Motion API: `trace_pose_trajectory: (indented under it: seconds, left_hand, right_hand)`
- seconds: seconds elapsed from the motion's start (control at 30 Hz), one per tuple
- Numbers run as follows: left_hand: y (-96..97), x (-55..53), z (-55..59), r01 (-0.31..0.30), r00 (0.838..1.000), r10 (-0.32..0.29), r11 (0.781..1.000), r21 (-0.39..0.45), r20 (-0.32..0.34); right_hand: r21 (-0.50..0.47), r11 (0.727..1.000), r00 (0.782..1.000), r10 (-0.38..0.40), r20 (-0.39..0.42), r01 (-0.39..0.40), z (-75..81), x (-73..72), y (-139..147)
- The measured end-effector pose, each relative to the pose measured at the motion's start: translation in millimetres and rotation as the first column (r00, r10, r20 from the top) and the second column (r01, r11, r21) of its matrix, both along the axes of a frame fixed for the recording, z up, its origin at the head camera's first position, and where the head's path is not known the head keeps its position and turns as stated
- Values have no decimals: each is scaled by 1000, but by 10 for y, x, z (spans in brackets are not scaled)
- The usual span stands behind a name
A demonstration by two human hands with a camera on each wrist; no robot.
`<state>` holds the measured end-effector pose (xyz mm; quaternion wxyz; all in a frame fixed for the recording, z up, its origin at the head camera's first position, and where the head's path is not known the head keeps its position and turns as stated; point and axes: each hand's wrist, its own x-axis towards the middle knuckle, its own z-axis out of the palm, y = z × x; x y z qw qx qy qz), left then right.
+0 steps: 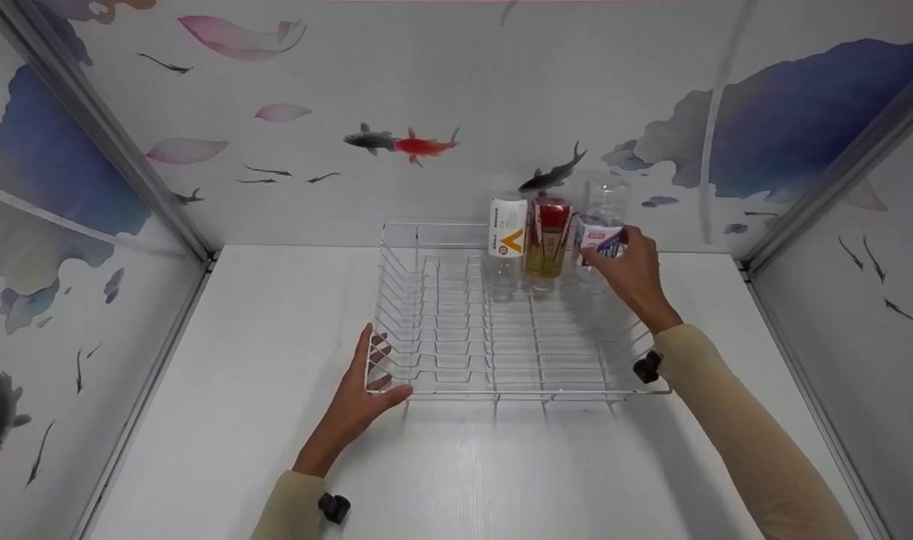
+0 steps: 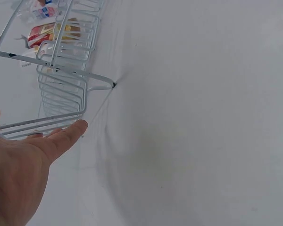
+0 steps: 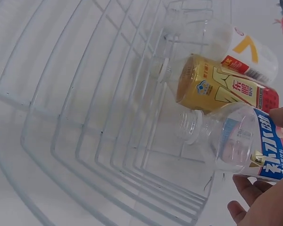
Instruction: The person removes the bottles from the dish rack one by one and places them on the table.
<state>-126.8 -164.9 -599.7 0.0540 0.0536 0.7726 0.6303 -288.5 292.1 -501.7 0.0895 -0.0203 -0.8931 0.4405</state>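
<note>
My left hand [image 1: 358, 394] grips the left front corner of a white wire dish rack [image 1: 554, 394], thumb at the front rim and fingers along the left side. At the back right of the rack, my right hand [image 1: 632, 274] holds a clear plastic bottle [image 1: 606, 196] with a blue-and-white label, pinched between thumb and fingers. It is upside down, its open neck toward the rack's wires in the right wrist view. Whether the neck touches them I cannot tell. Beside it stand two more upturned bottles: a red-and-gold one [image 1: 550, 236] and a white-labelled one [image 1: 508, 229].
The rack stands on a white table [image 1: 291, 315], near the back wall [image 1: 456, 90] with painted fish and petals. Side walls [image 1: 861, 300] rise at left and right. Raised wire dividers [image 1: 452, 322] run along the rack's left half.
</note>
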Motion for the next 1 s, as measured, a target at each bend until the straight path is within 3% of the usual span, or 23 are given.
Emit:
trace_pose_trajectory:
  seconds: [0.27, 1.0]
  left_hand:
    - [10, -31, -13, 8, 1000, -8, 1000, 18, -9]
    - [4, -1, -16, 0, 1000, 0, 1000, 20, -4]
  right_hand:
    - [-45, 998, 999, 49, -3, -49, 179, 205, 49]
    - [-77, 982, 985, 174, 16, -172, 272, 730, -74]
